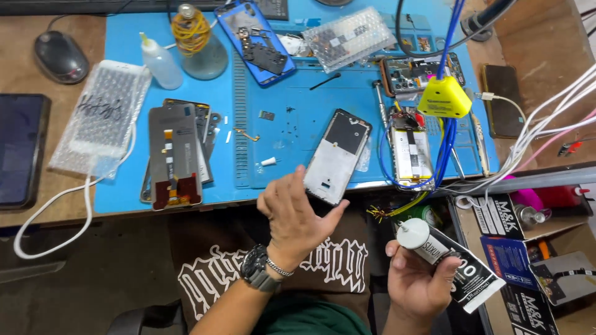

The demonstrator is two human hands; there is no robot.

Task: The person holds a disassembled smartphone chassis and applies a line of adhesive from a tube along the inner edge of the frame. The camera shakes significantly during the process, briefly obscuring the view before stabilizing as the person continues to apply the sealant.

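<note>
- The right hand (417, 282) has its fingers closed round a black-and-white adhesive tube (456, 267) with a white cap, held low over the lap, right of the person's body and below the counter edge.
- The left hand (297, 214) is open with fingers spread, holding nothing; its fingertips hover just beside the near end of a phone frame (338, 155) lying tilted on the blue mat (285, 93).
- Risk: the frame overhangs toward the mat's near edge; a careless brush from the open hand could push it off the counter (37, 25).
- Risk: adhesive, if squeezed out, could string onto the lap or onto the opened phone with battery (410, 149) just right of the frame.
- Risk: blue and white cables (447, 142) trail across that phone; snagging them could drag the yellow device (444, 98).
- Loose screws and small parts lie scattered on the mat and could be swept away.
- Surface: crowded mat on a wooden counter, with display panels (177, 155), bubble-wrapped parts (102, 118), a dropper bottle (160, 62), a mouse (60, 56).
- Room: open boxes (528, 248) stand at the right.
</note>
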